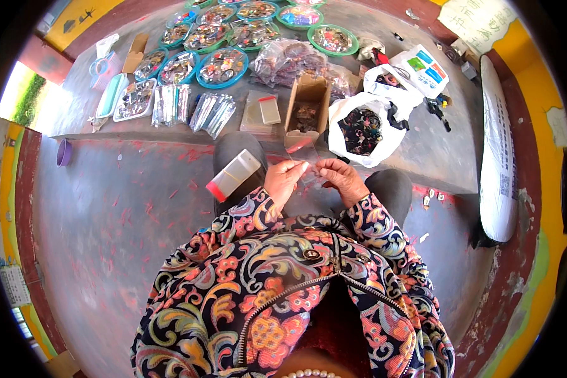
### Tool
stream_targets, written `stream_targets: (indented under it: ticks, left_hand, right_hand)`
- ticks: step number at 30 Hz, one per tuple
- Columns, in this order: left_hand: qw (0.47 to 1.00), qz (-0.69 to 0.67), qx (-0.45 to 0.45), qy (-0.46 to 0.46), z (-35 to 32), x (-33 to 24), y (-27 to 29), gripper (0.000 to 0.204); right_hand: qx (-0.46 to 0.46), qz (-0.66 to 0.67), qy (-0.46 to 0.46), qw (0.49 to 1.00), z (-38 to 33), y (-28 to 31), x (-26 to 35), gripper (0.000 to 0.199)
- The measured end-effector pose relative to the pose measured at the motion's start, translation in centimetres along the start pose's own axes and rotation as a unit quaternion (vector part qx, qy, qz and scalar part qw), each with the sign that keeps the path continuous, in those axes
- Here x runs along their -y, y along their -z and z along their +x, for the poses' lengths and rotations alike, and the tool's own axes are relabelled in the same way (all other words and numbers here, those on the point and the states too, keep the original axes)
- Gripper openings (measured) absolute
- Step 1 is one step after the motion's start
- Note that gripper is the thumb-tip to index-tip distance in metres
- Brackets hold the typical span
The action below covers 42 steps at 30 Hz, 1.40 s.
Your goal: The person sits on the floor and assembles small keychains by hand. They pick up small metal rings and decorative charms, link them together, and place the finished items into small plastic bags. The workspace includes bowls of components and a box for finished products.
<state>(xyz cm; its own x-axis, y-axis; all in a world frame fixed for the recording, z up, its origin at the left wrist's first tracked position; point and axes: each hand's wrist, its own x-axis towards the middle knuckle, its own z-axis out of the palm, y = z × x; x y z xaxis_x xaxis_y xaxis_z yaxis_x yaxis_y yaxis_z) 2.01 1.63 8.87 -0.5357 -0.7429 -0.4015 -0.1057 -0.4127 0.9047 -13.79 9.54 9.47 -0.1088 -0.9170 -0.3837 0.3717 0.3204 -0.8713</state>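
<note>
Between my two hands, over my lap, is a small clear plastic bag [304, 153] with a reddish edge strip. My left hand [282, 181] pinches it between thumb and fingers. On the other side, my right hand [341, 179] has its fingertips closed at the bag's edge; whether anything small is in them is too fine to see. A stack of clear bags with a red band [236, 174] lies across my left thigh. Just beyond my hands stands an open cardboard box [291, 113] with small brownish pieces inside. To its right, a white plastic bag [389, 146] gapes open, full of small dark items.
On the raised ledge are bundles of wrapped pens [214, 113], a flat pack of clear bags [253, 120] and several round basins [222, 82] of small goods. A long white wrapped package [499, 151] leans at the right. A purple bowl [63, 153] sits far left.
</note>
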Motion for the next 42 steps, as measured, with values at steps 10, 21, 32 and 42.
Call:
stream_targets:
  ticks: [10,21,32,42]
  left_hand:
    - [0.992,0.102,0.079,-0.003,1.9,4.9,-0.4,0.019]
    - [0.995,0.019,0.095,0.019,2.2,4.5,0.6,0.015]
    - [0.992,-0.014,0.120,0.027,2.5,5.1,0.5,0.017]
    - [0.984,-0.060,0.148,0.081,2.6,5.1,0.8,0.020]
  right_hand:
    - [-0.022,-0.105,-0.041,0.993,0.8,3.2,-4.5,0.021]
    - [-0.031,-0.061,-0.072,0.995,0.7,2.9,-4.5,0.020]
    - [-0.069,-0.015,-0.042,0.997,0.7,2.8,-4.8,0.012]
    - [-0.067,-0.015,-0.016,0.998,1.2,2.7,-5.6,0.012]
